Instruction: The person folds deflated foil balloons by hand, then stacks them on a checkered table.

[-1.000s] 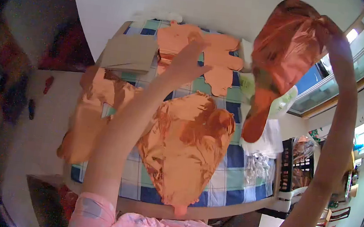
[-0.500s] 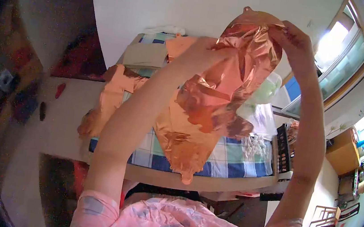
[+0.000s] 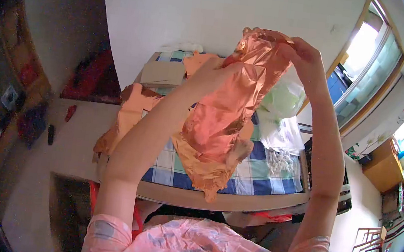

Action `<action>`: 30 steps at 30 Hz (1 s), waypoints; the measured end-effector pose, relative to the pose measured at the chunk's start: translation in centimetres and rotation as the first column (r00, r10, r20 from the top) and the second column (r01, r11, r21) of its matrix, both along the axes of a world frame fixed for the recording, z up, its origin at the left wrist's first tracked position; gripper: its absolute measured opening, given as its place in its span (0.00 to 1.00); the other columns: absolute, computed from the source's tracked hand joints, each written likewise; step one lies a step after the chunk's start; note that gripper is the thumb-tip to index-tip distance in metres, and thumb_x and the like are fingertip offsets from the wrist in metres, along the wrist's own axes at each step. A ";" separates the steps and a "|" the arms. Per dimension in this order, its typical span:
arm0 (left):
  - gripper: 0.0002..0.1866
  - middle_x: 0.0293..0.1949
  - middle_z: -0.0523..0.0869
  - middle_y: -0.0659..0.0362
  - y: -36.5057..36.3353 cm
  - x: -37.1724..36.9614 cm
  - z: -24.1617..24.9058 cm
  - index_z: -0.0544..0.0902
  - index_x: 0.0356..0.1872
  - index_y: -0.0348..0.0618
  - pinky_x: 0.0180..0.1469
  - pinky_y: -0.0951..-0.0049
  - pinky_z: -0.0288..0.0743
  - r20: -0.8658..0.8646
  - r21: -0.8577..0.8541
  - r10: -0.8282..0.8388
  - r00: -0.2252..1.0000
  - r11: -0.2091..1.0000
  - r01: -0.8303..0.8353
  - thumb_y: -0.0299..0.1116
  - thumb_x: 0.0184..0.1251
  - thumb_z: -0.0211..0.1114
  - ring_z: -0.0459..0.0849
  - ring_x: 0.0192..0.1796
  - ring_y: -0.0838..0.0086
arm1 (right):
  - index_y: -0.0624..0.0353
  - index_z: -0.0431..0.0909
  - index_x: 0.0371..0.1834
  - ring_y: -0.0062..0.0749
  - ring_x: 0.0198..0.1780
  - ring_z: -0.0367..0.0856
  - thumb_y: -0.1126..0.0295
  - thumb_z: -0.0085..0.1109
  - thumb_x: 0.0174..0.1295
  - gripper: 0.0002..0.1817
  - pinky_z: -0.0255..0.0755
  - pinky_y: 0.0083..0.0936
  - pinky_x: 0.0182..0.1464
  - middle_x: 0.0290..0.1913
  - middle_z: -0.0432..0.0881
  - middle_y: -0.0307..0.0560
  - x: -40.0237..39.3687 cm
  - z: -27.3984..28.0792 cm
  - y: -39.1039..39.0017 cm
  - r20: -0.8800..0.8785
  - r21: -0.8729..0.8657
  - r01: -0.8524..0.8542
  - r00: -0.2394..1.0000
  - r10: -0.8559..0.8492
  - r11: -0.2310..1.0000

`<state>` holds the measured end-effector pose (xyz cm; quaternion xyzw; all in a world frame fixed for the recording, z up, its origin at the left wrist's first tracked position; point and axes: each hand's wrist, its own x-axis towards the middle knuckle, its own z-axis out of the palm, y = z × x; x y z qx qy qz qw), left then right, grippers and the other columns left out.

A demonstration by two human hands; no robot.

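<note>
A shiny rose-gold foil sheet (image 3: 246, 91), creased and hanging down, is held up over the table. My left hand (image 3: 225, 65) grips its left edge, with the fingers partly behind the foil. At its upper right corner, my right hand (image 3: 304, 52) pinches the edge. Below it, more orange-gold foil pieces (image 3: 206, 178) lie on the checked cloth (image 3: 250, 181), one large piece directly under the held sheet and another (image 3: 131, 113) to the left.
A cardboard piece (image 3: 162, 73) lies at the back left of the table. To the right are a pale green translucent bag (image 3: 283, 98), white plastic (image 3: 283, 134) and a tangle of white strings (image 3: 279, 160). Wooden chairs (image 3: 378, 240) stand far right.
The held foil has come down slightly and hangs straighter and narrower. Both hands have shifted a little lower, the right one also leftward.
</note>
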<state>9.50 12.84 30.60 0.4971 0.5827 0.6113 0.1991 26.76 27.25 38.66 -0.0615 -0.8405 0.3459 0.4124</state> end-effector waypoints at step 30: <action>0.18 0.37 0.83 0.62 1.1 -1.4 -2.7 0.81 0.49 0.37 0.42 0.77 0.73 -0.134 0.134 -0.172 0.976 0.973 0.190 0.40 0.64 0.60 0.79 0.40 0.80 | 0.60 0.77 0.49 0.20 0.40 0.78 0.72 0.61 0.60 0.14 0.73 0.20 0.46 0.38 0.83 0.39 -1.4 0.1 0.3 0.108 0.162 -0.033 0.994 0.016 0.986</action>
